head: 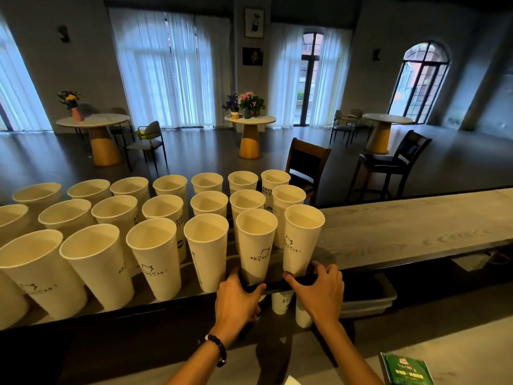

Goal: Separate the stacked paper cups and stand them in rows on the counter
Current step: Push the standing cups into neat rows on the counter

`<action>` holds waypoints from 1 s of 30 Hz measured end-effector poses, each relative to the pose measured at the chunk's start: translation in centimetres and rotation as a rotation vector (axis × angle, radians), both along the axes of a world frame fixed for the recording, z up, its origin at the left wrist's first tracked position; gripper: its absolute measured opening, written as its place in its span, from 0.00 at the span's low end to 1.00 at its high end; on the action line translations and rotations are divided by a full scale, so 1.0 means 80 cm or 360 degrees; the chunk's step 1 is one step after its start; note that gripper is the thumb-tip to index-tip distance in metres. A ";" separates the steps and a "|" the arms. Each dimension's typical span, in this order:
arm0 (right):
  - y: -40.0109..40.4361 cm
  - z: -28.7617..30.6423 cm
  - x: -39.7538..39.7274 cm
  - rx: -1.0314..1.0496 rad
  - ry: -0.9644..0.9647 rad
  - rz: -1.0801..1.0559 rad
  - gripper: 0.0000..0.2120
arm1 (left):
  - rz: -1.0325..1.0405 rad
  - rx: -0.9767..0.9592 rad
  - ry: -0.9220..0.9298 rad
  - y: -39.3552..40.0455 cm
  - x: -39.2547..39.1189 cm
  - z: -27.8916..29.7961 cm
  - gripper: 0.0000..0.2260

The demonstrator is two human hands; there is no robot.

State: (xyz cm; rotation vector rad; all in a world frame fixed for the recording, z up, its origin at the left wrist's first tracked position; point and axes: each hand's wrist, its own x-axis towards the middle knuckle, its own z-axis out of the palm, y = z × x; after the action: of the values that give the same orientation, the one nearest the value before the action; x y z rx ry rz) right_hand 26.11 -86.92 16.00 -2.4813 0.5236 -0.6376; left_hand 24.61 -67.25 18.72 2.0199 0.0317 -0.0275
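Head view: white cups (205, 248) upright in three rows on raised surface (402, 232), rims up. Left hand (236, 301), beaded bracelet (216, 348) at wrist, fingers spread around base of cup (256, 245). Right hand (319, 290) spread beside base of end cup (302, 240); grip contact unclear for both. Two more cups (281, 302) below ledge

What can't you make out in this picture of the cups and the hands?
- Head view: the base of the cup by the left hand, hidden behind that hand.
- The cups below the counter, such as one, mostly hidden by the counter edge and the right hand.
- The leftmost cups, cut off by the picture's edge.
- The green packet print, too small to read.
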 end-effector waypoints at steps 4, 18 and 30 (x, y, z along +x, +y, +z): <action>-0.003 0.001 -0.001 0.0040 0.0027 0.0031 0.48 | -0.0027 -0.0007 0.0007 0.002 -0.001 0.001 0.26; -0.026 0.070 -0.047 0.0718 -0.0761 0.0287 0.24 | -0.0291 0.0006 -0.0275 0.044 -0.056 0.116 0.06; 0.005 0.257 0.001 0.0429 -0.0599 0.0650 0.04 | 0.0027 0.0268 -0.0874 0.210 0.020 0.283 0.05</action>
State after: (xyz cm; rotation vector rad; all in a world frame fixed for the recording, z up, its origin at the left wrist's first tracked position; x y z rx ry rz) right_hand 26.17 -86.50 36.60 -2.0587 -0.0421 -0.7805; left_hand 26.22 -50.42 41.34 2.1308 -0.3057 0.5549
